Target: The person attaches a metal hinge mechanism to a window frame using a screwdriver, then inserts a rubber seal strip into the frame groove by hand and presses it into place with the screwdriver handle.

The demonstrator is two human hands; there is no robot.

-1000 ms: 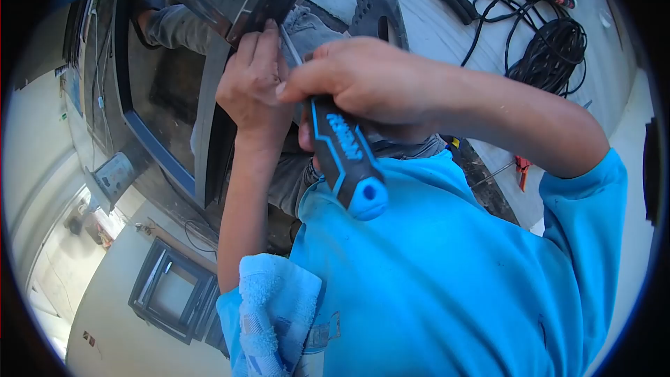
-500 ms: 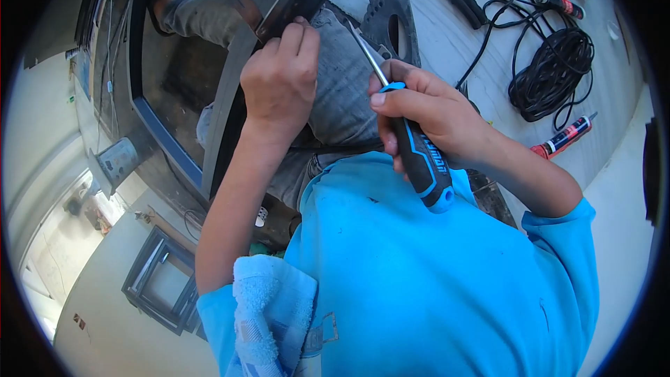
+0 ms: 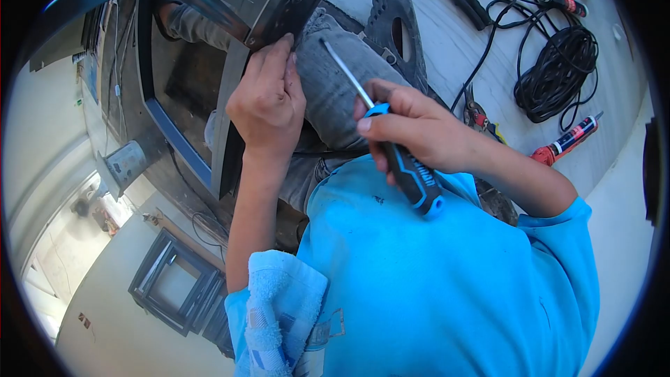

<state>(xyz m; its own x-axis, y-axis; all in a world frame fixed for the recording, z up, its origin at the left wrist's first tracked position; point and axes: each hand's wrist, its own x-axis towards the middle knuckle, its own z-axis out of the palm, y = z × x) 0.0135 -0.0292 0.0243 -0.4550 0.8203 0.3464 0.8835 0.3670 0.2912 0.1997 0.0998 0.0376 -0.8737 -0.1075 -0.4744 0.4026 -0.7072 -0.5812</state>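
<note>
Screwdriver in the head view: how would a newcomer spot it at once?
Start from the bright blue shirt; just above it is the right hand. That hand grips the screwdriver, its metal shaft showing against the grey trouser leg. Unlike the black cable coil, its black handle has blue trim.

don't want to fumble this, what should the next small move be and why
Probably bring the screwdriver tip over to the metal bracket: the right hand grips the handle, but the tip shows over the grey trouser leg, apart from the bracket, while the left hand has its fingertips at the bracket's lower edge.
</note>
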